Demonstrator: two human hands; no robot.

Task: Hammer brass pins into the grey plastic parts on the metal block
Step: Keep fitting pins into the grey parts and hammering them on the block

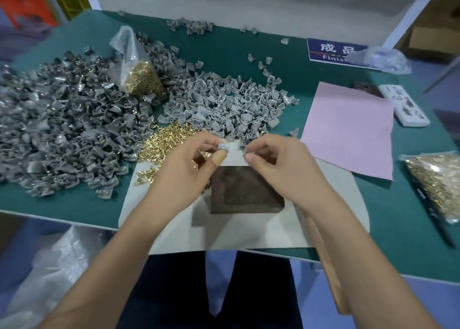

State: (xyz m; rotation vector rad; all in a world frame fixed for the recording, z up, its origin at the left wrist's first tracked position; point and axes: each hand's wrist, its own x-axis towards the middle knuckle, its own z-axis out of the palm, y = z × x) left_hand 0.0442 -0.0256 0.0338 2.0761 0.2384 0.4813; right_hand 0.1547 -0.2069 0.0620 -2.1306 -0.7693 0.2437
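A: What's at nine o'clock on the green tabletop [224, 52]?
B: A heap of darker grey parts [59, 119], then a clear bag of brass pins [145, 82] at eleven, loose brass pins [161, 144] beside it, and paler grey plastic parts [224, 104] at twelve

A: And the hands?
B: The left hand [189, 164], thumb bandaged, pinches one grey part [222, 146]; the right hand [278, 164] pinches something too small to tell. Both hover above the rusty, square metal block [245, 191] on white paper [174, 219]

A: Further right?
B: Pink sheet [348, 129] at two, a blue sign [331, 51] reading "成品", another pin bag [438, 181] at three
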